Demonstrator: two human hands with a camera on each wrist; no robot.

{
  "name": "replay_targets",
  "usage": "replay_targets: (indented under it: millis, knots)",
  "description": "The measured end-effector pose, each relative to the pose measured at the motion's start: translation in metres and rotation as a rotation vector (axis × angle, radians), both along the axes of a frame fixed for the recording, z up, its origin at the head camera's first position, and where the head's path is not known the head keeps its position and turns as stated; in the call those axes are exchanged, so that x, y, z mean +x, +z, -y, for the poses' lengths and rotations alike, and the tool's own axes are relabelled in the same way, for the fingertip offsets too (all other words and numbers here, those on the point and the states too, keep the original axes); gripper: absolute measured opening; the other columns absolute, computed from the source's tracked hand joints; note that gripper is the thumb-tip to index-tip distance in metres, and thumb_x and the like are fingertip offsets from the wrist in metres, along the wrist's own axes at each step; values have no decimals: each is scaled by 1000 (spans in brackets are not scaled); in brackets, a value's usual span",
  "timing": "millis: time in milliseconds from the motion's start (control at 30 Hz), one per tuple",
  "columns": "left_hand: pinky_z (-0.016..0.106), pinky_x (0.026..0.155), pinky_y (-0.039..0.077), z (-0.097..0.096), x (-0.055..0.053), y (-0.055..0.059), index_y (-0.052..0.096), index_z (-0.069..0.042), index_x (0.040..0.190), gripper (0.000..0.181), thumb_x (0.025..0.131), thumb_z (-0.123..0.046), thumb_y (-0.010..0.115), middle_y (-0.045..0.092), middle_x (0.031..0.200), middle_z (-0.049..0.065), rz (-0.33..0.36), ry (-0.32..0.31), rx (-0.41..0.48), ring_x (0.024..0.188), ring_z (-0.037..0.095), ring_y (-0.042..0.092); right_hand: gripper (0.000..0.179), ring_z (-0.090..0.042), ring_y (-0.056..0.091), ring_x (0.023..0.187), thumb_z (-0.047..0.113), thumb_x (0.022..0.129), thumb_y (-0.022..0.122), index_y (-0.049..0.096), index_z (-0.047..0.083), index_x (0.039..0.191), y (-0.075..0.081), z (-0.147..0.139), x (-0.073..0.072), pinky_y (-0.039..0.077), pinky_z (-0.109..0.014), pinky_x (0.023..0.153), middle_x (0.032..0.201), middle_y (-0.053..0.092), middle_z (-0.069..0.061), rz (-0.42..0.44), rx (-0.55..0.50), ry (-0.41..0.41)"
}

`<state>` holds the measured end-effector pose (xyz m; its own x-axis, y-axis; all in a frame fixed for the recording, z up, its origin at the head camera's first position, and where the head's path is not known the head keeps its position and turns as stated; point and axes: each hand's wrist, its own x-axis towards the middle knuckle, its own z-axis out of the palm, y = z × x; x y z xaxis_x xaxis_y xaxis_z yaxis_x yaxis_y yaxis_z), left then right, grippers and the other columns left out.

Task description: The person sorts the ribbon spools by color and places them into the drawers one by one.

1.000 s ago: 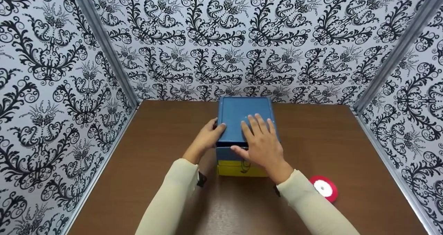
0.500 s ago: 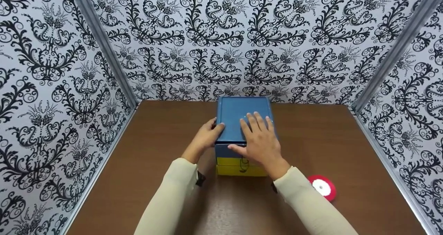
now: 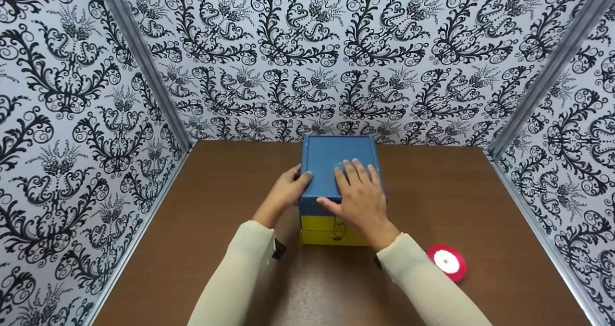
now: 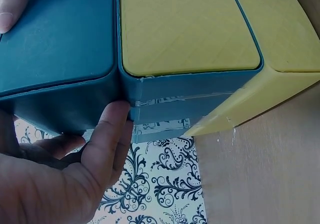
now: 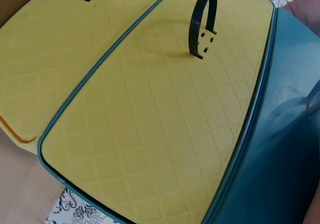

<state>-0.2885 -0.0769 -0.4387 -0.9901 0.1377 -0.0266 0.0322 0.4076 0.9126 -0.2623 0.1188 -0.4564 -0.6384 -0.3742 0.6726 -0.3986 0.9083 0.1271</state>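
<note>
A small drawer unit (image 3: 317,211) stands on the table, with a blue upper part over two yellow drawer fronts. On its blue top (image 3: 331,148) my right hand (image 3: 362,199) lies flat with fingers spread, its thumb over the front edge. My left hand (image 3: 288,189) holds the unit's left side, thumb over the top edge. In the left wrist view the left fingers (image 4: 107,139) touch the blue side wall. A black loop handle (image 5: 195,29) sticks out from the upper yellow drawer front (image 5: 145,109) in the right wrist view.
A red ribbon spool (image 3: 459,263) with a white centre lies on the brown table (image 3: 230,172), beside the right sleeve. Patterned walls (image 3: 307,52) with grey metal posts (image 3: 144,62) enclose the table at the back and sides.
The dark gap between the blue top and the blue front below it has closed. My right hand has stayed flat on the top, and the left hand keeps its hold.
</note>
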Motion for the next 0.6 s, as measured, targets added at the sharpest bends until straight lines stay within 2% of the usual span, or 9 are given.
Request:
replay_targets:
  millis: [233,433,600]
  knots:
    - [44,90,44,0,0,-1,33,-14,144,62,92,-45,48,46,135,11,41,20,9,113,27,50,84,-32,38,126,76,79,35,55,11,128,1,0,2,23,-54,103,133,49,-13,20,7,-1]
    - [44,92,42,-1,0,-2,33,-12,143,63,92,-45,48,45,135,13,44,23,25,114,28,49,78,-31,38,127,72,82,37,55,12,129,1,0,7,23,-53,103,134,48,-12,42,-32,23]
    - [46,86,45,-1,0,-4,32,-18,144,63,91,-47,48,44,136,10,79,21,60,112,28,50,72,-29,31,131,68,85,39,53,14,130,2,-2,12,15,-53,106,138,44,-10,106,-85,46]
